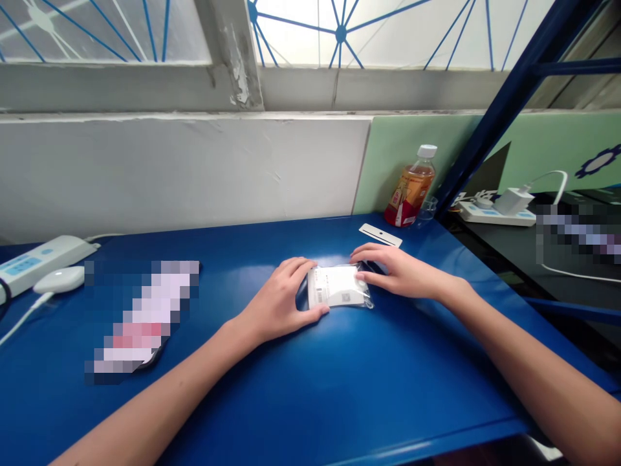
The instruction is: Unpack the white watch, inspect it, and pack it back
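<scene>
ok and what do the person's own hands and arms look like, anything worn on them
The left hand and right hand are bare, with no gloves, rings or watch visible. The left forearm and right forearm show no sleeves or bracelets.

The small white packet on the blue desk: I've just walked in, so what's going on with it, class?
A person has both bare hands at the packet, which lies on the blue desk in a clear wrapper. The left hand spans its left end, thumb nearer the person; the right hand reaches its right end. Behind the right hand lies a flat white strip, and a capped bottle stands near the wall.
</scene>
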`<state>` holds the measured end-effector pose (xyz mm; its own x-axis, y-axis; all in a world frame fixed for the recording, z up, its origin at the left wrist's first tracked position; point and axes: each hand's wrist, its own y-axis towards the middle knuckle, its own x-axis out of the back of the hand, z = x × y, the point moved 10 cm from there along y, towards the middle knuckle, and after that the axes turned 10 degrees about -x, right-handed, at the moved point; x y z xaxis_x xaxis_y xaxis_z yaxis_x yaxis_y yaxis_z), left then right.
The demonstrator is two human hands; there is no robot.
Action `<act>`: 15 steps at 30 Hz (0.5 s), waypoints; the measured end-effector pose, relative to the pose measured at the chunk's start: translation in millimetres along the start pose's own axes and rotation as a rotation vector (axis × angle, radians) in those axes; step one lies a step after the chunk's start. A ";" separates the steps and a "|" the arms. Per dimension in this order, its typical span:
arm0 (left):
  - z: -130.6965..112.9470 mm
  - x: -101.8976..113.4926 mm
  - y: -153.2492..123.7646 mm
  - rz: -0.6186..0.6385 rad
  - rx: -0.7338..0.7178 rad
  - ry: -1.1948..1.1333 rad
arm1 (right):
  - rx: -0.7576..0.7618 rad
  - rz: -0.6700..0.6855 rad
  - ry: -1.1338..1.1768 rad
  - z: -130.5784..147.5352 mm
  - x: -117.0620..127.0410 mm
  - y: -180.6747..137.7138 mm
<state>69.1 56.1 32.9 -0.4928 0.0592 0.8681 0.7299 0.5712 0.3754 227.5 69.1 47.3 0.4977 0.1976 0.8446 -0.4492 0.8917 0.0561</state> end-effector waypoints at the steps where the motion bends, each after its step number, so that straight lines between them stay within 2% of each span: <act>1: -0.4 -0.2 0.5 0.006 0.001 0.006 | 0.007 0.008 -0.010 0.1 -0.5 -0.6; 9: 0.6 -3.7 0.5 0.048 0.022 0.015 | -0.053 0.166 -0.055 -14.1 -18.7 -9.2; 15: 5.4 -7.8 -1.7 0.081 0.054 0.044 | -0.103 0.194 -0.074 -17.5 -23.3 -6.4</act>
<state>69.2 59.1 23.7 -0.4108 0.0719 0.9089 0.7394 0.6095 0.2860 231.7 66.0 18.0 0.3513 0.3425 0.8713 -0.4516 0.8773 -0.1628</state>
